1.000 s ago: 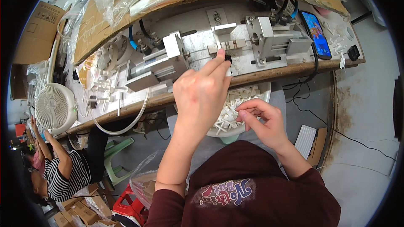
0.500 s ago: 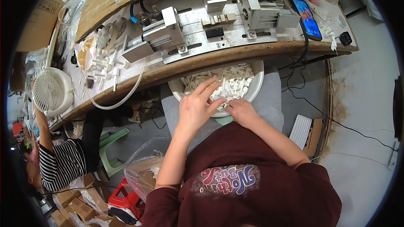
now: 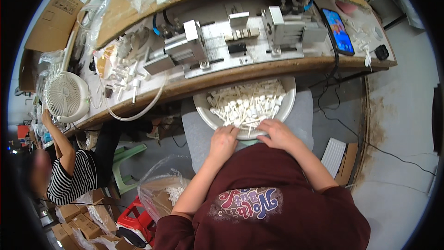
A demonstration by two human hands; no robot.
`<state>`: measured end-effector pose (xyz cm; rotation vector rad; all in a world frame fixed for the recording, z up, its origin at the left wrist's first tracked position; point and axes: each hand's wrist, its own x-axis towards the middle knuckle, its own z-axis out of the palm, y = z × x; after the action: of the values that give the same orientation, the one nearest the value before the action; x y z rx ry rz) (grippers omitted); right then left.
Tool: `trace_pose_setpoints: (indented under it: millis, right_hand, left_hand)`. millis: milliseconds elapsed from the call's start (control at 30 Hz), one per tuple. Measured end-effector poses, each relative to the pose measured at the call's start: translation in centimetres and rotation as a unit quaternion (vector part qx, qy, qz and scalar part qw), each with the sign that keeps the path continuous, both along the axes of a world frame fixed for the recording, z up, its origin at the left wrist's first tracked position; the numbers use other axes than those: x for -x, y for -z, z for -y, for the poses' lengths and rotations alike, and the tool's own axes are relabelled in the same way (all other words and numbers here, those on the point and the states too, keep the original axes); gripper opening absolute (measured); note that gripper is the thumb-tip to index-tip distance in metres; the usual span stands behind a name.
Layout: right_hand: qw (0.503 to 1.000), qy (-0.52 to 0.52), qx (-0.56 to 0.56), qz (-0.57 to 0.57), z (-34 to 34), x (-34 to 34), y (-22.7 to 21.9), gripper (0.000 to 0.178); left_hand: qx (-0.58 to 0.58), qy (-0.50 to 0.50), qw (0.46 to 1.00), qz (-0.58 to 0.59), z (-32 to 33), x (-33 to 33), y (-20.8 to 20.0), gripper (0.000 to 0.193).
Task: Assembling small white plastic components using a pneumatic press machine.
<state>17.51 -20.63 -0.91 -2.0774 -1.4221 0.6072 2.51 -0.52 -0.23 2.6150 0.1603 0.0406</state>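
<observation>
Wooden-edged worktop [image 3: 231, 75] spans the upper part of the view, carrying a metal fixture [image 3: 213, 41] with two clamp-like units facing each other across a flat plate. A notched, beige block [image 3: 241, 34] sits between them, with a small black block [image 3: 237, 47] just in front. Right of the fixture lies a lit phone [image 3: 338, 32]; toward the left end stand a white fan [image 3: 68, 96] and, nearer the fixture, loose white parts [image 3: 122, 76].

Below the worktop's front edge, a pale round basin [image 3: 291, 97] full of white plastic pieces [image 3: 249, 104] rests on a grey surface [image 3: 303, 115]. The left hand [image 3: 224, 141] and right hand [image 3: 279, 134] are at its near rim, slightly apart, fingers bent toward the nearest pieces; I cannot tell whether either grasps one.

At far left, a person in a striped shirt [image 3: 74, 176] is beside the worktop, near a green stool [image 3: 122, 171].
</observation>
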Motion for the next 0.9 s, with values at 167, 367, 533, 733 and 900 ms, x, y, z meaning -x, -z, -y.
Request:
trace_pose_setpoints:
  millis: [167, 367, 533, 733, 900]
  right_hand:
    - [0.999, 0.030, -0.026, -0.026, -1.4, 0.6, 1.5, 0.033]
    - [0.998, 0.039, -0.048, -0.013, -3.6, -0.1, 1.7, 0.040]
    - [0.998, -0.028, 0.052, 0.025, -5.0, -2.6, -2.1, 0.036]
    - [0.993, 0.032, -0.108, 0.042, -4.9, -4.9, -7.3, 0.031]
    - [0.975, 0.081, -0.198, 0.054, -4.8, -5.7, -10.1, 0.021]
  left_hand:
    - [0.028, -0.048, 0.997, -0.049, 0.1, -0.6, -0.6, 0.044]
    - [0.078, -0.094, 0.992, -0.029, 0.1, -0.5, -0.6, 0.046]
    - [0.036, -0.059, 0.992, 0.105, -0.2, -0.7, -1.0, 0.031]
    - [0.079, -0.065, 0.989, 0.110, 0.1, -1.0, -1.9, 0.036]
    - [0.109, -0.044, 0.987, 0.108, 0.6, -1.2, -1.8, 0.051]
